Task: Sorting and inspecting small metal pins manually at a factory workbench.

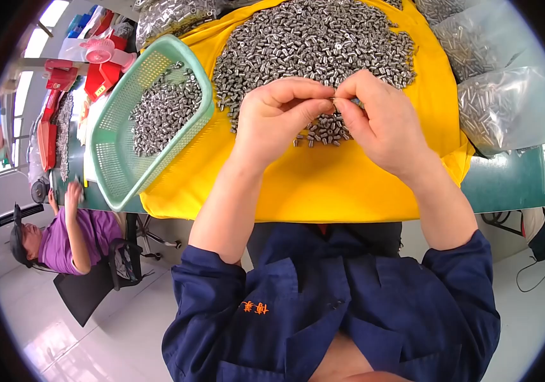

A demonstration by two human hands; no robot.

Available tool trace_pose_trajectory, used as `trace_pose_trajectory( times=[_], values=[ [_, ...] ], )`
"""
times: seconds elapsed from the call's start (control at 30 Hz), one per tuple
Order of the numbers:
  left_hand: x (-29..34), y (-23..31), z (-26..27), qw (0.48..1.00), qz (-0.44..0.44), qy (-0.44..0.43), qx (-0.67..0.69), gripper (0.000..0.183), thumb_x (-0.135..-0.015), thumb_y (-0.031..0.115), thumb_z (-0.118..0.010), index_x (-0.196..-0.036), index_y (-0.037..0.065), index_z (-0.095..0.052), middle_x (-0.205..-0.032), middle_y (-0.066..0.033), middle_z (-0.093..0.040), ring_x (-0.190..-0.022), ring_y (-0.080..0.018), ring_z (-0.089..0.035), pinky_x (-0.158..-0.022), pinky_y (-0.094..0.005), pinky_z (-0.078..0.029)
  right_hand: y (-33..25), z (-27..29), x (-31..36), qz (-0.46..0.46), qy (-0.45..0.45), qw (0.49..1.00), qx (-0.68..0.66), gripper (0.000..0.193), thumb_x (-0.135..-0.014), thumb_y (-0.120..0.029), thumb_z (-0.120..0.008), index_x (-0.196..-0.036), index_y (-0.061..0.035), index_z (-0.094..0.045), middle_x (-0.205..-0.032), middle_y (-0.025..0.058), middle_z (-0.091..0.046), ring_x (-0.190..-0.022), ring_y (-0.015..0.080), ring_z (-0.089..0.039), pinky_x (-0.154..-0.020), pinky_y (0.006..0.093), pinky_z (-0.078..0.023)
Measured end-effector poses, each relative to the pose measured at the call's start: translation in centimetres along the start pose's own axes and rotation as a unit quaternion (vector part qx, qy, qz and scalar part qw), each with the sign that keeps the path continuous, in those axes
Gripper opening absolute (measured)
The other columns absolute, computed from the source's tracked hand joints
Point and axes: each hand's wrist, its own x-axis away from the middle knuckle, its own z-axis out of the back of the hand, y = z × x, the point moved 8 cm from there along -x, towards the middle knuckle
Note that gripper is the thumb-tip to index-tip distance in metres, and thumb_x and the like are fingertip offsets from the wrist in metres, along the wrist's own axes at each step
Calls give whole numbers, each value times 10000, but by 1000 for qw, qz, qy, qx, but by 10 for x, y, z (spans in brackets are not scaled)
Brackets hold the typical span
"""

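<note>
My left hand [277, 114] and my right hand [380, 118] meet fingertip to fingertip over the near edge of a heap of small silvery metal cylinders [317, 48]. Both are closed in a pinch, thumb against forefinger. Whatever lies between the fingertips is too small and covered to make out. The heap rests on a yellow cloth [298, 191] spread over the table. Left of my left hand, a pale green plastic basket [112, 169] stands tilted in view, partly filled with similar metal pieces [164, 114].
Clear plastic bags of metal parts [498, 111] lie at the right, another bag [173, 19] at the back left. The green table [501, 184] shows beyond the cloth. Red bins [103, 79] and a pink fan [99, 51] stand far left. A person in purple [71, 235] sits there.
</note>
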Motion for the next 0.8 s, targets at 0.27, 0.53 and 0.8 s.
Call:
trace_pose_trajectory(
  times=[0.27,0.53,0.8],
  values=[
    [-4,2,7,992,-27,34,-121,104,-704,4,-643,-808,-5,-640,-782,-67,-628,-692,-115,-591,-617,-218,-467,10,-10,-2,-50,-5,998,-48,76,-798,-106,-494,-810,-46,-450,-703,159,-537,-674,362,-529,-567,418,-404],
    [2,42,-13,948,-66,27,-310,202,-718,46,-629,-919,26,-623,-833,-104,-621,-734,-174,-605,-652,-257,-478,3,3,1,-60,9,994,-88,60,-809,-69,-496,-823,-30,-452,-701,145,-527,-637,303,-541,-555,346,-416],
    [17,103,-78,701,-263,-200,-632,31,-726,86,-562,-730,57,-571,-721,-82,-571,-694,-260,-569,-629,-356,-456,-36,67,24,52,79,995,7,52,-795,-71,-501,-779,-36,-465,-693,127,-521,-623,313,-523,-563,381,-418]
  ],
)
